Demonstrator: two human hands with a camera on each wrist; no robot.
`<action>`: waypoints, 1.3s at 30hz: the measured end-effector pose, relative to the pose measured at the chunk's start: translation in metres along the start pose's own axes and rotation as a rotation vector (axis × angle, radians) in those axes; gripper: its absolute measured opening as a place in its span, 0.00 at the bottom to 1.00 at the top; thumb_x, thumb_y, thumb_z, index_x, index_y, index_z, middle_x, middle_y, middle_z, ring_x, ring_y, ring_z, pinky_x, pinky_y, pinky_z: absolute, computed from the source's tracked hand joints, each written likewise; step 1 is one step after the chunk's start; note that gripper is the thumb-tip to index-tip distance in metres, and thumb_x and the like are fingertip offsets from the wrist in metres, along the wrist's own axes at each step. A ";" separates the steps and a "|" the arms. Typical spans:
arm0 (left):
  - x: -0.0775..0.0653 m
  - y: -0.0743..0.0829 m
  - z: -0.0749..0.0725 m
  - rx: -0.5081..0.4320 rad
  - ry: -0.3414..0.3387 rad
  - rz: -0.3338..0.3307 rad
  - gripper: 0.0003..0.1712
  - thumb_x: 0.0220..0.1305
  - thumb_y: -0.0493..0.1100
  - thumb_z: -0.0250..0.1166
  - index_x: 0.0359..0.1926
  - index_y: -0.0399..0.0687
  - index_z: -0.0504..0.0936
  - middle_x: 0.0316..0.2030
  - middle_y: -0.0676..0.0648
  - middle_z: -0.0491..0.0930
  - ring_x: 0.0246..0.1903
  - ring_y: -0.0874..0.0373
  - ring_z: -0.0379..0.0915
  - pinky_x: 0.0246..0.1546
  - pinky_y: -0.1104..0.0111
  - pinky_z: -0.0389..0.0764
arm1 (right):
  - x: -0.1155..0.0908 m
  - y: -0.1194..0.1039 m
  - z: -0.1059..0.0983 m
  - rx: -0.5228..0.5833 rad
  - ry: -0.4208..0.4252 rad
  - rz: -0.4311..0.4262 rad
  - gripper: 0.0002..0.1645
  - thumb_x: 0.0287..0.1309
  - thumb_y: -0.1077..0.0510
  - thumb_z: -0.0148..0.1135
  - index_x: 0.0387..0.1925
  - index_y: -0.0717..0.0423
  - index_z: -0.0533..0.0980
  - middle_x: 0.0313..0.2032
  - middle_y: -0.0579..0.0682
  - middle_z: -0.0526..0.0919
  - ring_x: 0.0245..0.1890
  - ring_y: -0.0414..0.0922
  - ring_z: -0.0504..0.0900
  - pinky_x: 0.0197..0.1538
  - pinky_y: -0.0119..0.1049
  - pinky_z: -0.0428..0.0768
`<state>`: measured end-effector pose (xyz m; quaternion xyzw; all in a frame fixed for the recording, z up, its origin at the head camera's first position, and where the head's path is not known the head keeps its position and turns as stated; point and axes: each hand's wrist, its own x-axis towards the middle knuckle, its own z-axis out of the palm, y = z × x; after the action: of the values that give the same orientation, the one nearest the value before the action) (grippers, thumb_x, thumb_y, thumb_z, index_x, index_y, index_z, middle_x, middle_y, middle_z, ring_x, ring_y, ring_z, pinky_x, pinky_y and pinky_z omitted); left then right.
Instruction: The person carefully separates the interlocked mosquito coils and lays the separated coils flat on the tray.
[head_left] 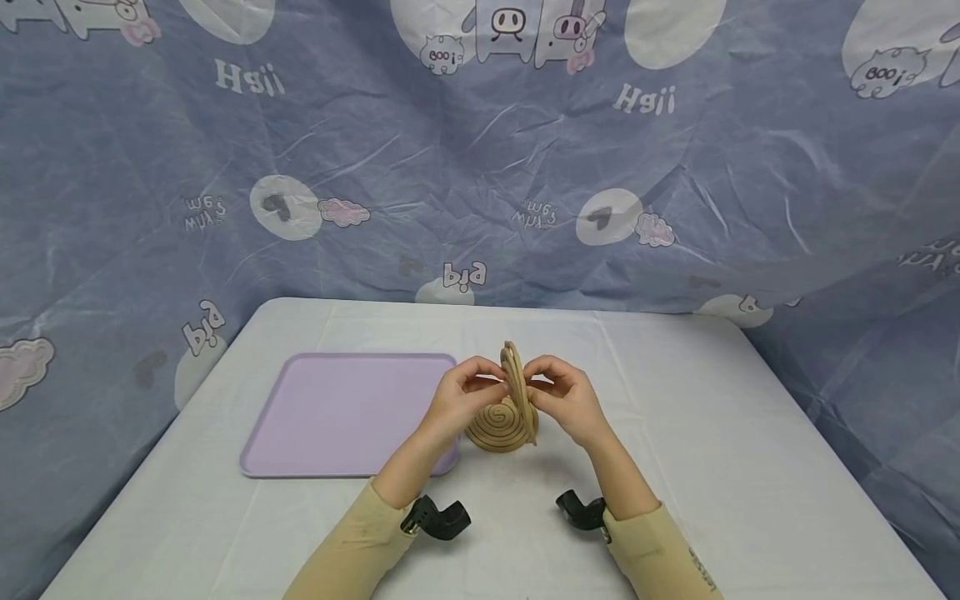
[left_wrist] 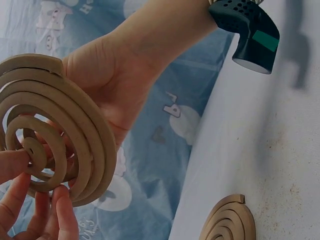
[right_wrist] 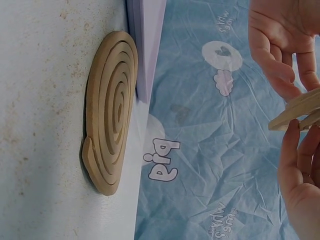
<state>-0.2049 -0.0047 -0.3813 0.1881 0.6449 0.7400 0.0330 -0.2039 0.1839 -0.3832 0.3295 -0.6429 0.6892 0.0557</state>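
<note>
Both hands hold up a brown mosquito coil piece (head_left: 516,375) nearly on edge. My left hand (head_left: 459,396) pinches its left face, and my right hand (head_left: 567,402) grips it from the right. In the left wrist view the held spiral (left_wrist: 95,145) looks like two nested coils, their inner turns spread apart, with left fingers (left_wrist: 59,210) at the centre and lower rim. Seen from the right wrist, right fingertips (right_wrist: 292,132) touch the coil's edge. Below the hands, another flat mosquito coil (head_left: 491,432) lies on the table, partly covered by the held one.
A lilac tray (head_left: 345,408) lies left of the coil on the white-covered table (head_left: 675,433). Brown crumbs (left_wrist: 280,200) dot the cloth. Black wrist cameras (head_left: 442,518) are strapped at both sleeves. A blue printed curtain (head_left: 480,167) hangs behind.
</note>
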 end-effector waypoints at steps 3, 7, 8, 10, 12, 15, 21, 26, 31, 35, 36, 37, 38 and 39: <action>0.000 0.000 0.000 0.002 0.017 0.000 0.10 0.56 0.29 0.63 0.40 0.28 0.77 0.35 0.47 0.78 0.31 0.62 0.76 0.35 0.71 0.78 | 0.000 -0.003 0.001 -0.039 0.025 0.012 0.13 0.52 0.74 0.57 0.37 0.57 0.77 0.38 0.49 0.77 0.42 0.44 0.80 0.46 0.35 0.80; 0.001 -0.001 0.000 0.001 0.046 0.002 0.11 0.56 0.29 0.64 0.40 0.28 0.77 0.36 0.47 0.79 0.32 0.62 0.76 0.36 0.71 0.79 | 0.001 -0.005 0.003 -0.076 0.051 0.016 0.11 0.53 0.73 0.59 0.36 0.57 0.77 0.38 0.49 0.78 0.40 0.45 0.81 0.45 0.35 0.80; 0.002 -0.002 0.000 0.000 0.052 0.004 0.10 0.56 0.29 0.64 0.40 0.28 0.77 0.36 0.47 0.79 0.32 0.62 0.76 0.36 0.71 0.79 | 0.002 -0.006 0.003 -0.078 0.053 0.013 0.11 0.53 0.73 0.59 0.36 0.58 0.76 0.38 0.49 0.78 0.40 0.45 0.80 0.45 0.35 0.80; 0.002 -0.002 0.000 0.005 0.057 0.020 0.10 0.55 0.29 0.64 0.39 0.29 0.77 0.36 0.47 0.79 0.32 0.61 0.77 0.36 0.70 0.79 | 0.002 -0.005 0.003 -0.064 0.052 0.005 0.11 0.53 0.73 0.58 0.36 0.59 0.76 0.38 0.49 0.77 0.41 0.44 0.80 0.44 0.34 0.80; 0.002 -0.002 0.000 0.014 0.056 0.041 0.09 0.55 0.29 0.65 0.38 0.30 0.77 0.36 0.46 0.79 0.32 0.60 0.77 0.36 0.70 0.79 | 0.003 -0.005 0.003 -0.044 0.045 -0.006 0.11 0.53 0.74 0.58 0.37 0.59 0.76 0.38 0.49 0.77 0.41 0.43 0.79 0.44 0.34 0.80; 0.001 -0.002 0.000 0.035 0.050 0.071 0.08 0.55 0.29 0.65 0.37 0.30 0.77 0.37 0.46 0.78 0.32 0.60 0.77 0.37 0.69 0.79 | 0.003 -0.003 0.003 -0.031 0.042 -0.004 0.12 0.52 0.75 0.57 0.37 0.59 0.76 0.38 0.49 0.77 0.41 0.44 0.79 0.44 0.34 0.80; 0.001 -0.003 0.002 0.046 0.022 0.128 0.08 0.54 0.29 0.65 0.36 0.29 0.77 0.37 0.46 0.78 0.42 0.57 0.76 0.46 0.63 0.78 | 0.002 -0.003 0.003 0.005 0.006 -0.027 0.13 0.52 0.75 0.57 0.38 0.58 0.76 0.38 0.47 0.77 0.42 0.43 0.78 0.49 0.35 0.78; 0.001 -0.003 0.003 0.003 0.006 0.134 0.08 0.55 0.28 0.64 0.37 0.29 0.76 0.38 0.48 0.77 0.44 0.56 0.75 0.47 0.63 0.78 | 0.002 -0.003 0.004 -0.026 0.021 -0.094 0.13 0.50 0.77 0.56 0.37 0.62 0.76 0.38 0.47 0.77 0.43 0.42 0.77 0.52 0.36 0.76; 0.000 -0.003 0.004 -0.029 0.017 0.149 0.09 0.55 0.28 0.64 0.38 0.29 0.75 0.39 0.50 0.76 0.44 0.57 0.75 0.46 0.67 0.78 | 0.003 -0.005 0.006 -0.107 0.069 -0.133 0.12 0.48 0.78 0.58 0.36 0.66 0.75 0.36 0.49 0.77 0.42 0.42 0.76 0.52 0.36 0.76; -0.001 -0.003 0.005 -0.079 0.007 0.166 0.09 0.56 0.26 0.62 0.38 0.26 0.72 0.41 0.49 0.75 0.44 0.55 0.77 0.45 0.67 0.79 | 0.003 -0.006 0.006 -0.107 0.069 -0.145 0.11 0.48 0.78 0.58 0.35 0.68 0.74 0.36 0.49 0.77 0.43 0.43 0.76 0.54 0.37 0.75; -0.001 -0.003 0.006 -0.093 0.001 0.168 0.09 0.56 0.25 0.61 0.38 0.25 0.71 0.41 0.49 0.75 0.44 0.55 0.77 0.45 0.67 0.79 | 0.003 -0.006 0.006 -0.101 0.067 -0.144 0.12 0.48 0.78 0.58 0.35 0.67 0.74 0.37 0.48 0.77 0.43 0.43 0.76 0.55 0.37 0.74; -0.001 -0.003 0.006 -0.104 -0.004 0.168 0.09 0.56 0.25 0.60 0.38 0.25 0.71 0.41 0.49 0.75 0.45 0.54 0.77 0.45 0.67 0.79 | 0.003 -0.006 0.006 -0.097 0.067 -0.140 0.12 0.48 0.78 0.58 0.36 0.65 0.75 0.37 0.49 0.78 0.43 0.42 0.76 0.55 0.37 0.74; -0.001 -0.004 0.006 -0.117 -0.011 0.169 0.09 0.56 0.24 0.60 0.38 0.24 0.70 0.41 0.49 0.75 0.44 0.54 0.77 0.45 0.67 0.79 | 0.002 -0.007 0.006 -0.095 0.067 -0.135 0.13 0.48 0.78 0.58 0.36 0.64 0.75 0.37 0.49 0.78 0.44 0.42 0.76 0.56 0.37 0.74; -0.001 -0.004 0.006 -0.122 -0.014 0.167 0.09 0.56 0.24 0.60 0.38 0.24 0.70 0.41 0.49 0.75 0.44 0.55 0.77 0.45 0.67 0.79 | 0.002 -0.007 0.006 -0.092 0.068 -0.128 0.14 0.48 0.77 0.58 0.36 0.62 0.76 0.37 0.49 0.78 0.44 0.42 0.76 0.57 0.38 0.73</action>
<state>-0.2026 0.0016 -0.3846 0.2438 0.5804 0.7768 -0.0130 -0.1999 0.1787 -0.3765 0.3433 -0.6492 0.6649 0.1365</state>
